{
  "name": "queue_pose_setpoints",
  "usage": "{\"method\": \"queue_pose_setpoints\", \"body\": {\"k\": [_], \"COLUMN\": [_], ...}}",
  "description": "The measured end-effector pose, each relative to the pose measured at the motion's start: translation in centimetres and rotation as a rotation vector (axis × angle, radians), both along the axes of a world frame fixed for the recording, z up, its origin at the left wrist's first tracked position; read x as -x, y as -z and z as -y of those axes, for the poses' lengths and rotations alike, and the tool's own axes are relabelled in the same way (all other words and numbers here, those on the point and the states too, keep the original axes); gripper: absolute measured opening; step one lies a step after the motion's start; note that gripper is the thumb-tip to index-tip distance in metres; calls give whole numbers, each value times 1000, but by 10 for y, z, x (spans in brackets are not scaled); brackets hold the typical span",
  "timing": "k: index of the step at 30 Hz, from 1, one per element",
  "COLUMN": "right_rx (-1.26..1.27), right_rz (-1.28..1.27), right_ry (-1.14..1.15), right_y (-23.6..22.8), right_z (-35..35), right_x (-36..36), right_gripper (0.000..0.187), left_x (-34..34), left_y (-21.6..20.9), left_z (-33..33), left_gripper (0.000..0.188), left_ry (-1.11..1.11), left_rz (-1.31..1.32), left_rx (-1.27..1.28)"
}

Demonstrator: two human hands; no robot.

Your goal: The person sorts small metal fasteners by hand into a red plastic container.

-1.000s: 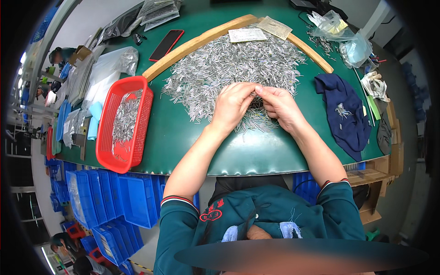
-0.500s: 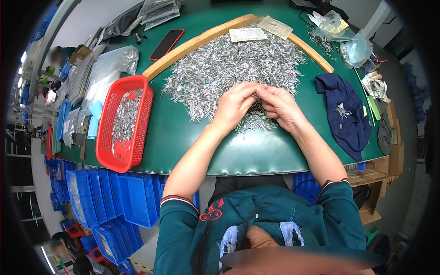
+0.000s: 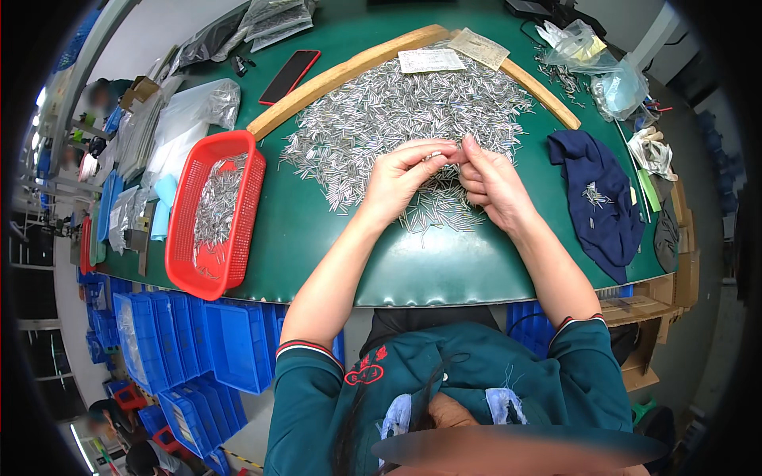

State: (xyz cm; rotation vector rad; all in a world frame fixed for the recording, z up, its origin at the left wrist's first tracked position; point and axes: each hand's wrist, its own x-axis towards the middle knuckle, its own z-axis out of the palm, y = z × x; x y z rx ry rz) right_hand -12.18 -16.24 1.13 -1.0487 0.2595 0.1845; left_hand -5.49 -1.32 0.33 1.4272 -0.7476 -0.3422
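Observation:
A wide heap of short, shiny metal pins (image 3: 381, 107) covers the middle of the green table. Just above its near part, my left hand (image 3: 401, 178) and my right hand (image 3: 496, 182) meet at the fingertips. Thumb and forefinger of the left are pinched together, and the right hand's fingers are curled against its thumb. Whatever lies between them is too small to make out, though loose pins spread right below. To the left stands a red plastic basket (image 3: 256, 190) with more pins (image 3: 218, 202) in it.
Wooden strips (image 3: 341, 74) border the heap's far side, with two paper labels (image 3: 431, 60) by them. A phone (image 3: 290, 77) lies far left. On the right, a dark blue cloth (image 3: 587, 159) carries several pins. Plastic bags (image 3: 619, 87) sit beyond it; blue bins (image 3: 238, 345) stand below the table's edge.
My left hand has shifted slightly left and its forefinger lies straighter. My right hand's thumb and forefinger have risen a little, and the gap between the two palms has widened.

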Motion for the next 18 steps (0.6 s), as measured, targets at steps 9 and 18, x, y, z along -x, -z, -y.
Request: {"method": "queue_pose_setpoints", "body": {"k": [9,18], "right_rx": [213,1123], "right_rz": [179,591], "right_ry": [194,261], "right_y": [3,10], "right_z": [4,-10], "right_x": [-1,1], "right_gripper": [27,27], "left_x": [0,-1], "left_y": [-1,17], "left_z": [-3,1], "left_gripper": [21,22], "left_ry": [13,-129], "left_rz": [-156,-79], "left_rx": [-58,-154]}}
